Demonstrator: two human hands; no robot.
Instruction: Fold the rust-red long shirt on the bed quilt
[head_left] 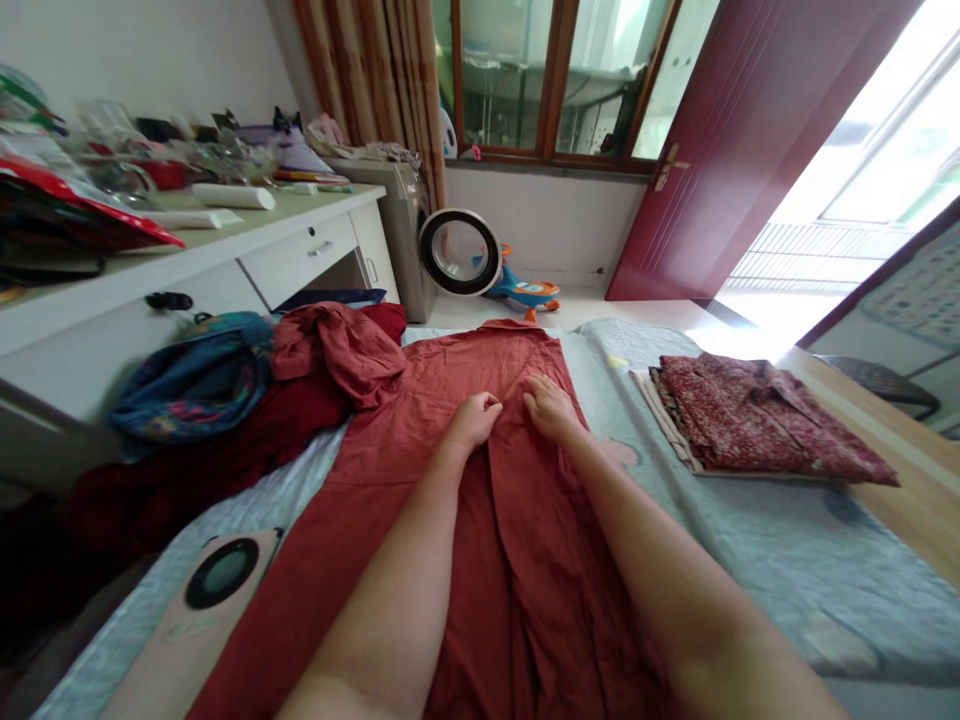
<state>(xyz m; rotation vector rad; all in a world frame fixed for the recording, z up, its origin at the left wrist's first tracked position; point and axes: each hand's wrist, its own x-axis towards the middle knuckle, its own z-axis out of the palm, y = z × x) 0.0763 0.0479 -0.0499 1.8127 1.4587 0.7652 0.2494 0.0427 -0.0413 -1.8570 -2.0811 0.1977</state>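
A long rust-red garment (420, 480), a shirt or dress with a collar at its far end, lies spread over the bed. Over its middle, my left hand (474, 422) is closed, thumb and fingertips pinched together at a fold of the cloth. Just to the right, my right hand (551, 408) has its fingers bent in on the same garment near its right edge. One sleeve (341, 350) is bunched at the far left. Lower down, the right part of the garment lies in long folds between my forearms.
Folded clothes (765, 415) are stacked on the right of the bed, a red patterned one on top. A blue floral cloth (202, 375) and dark red fabric (247, 470) heap on the left. Beyond are a cluttered desk (300, 250), a washing machine with its round door (460, 252) open and a ride-on toy (529, 288).
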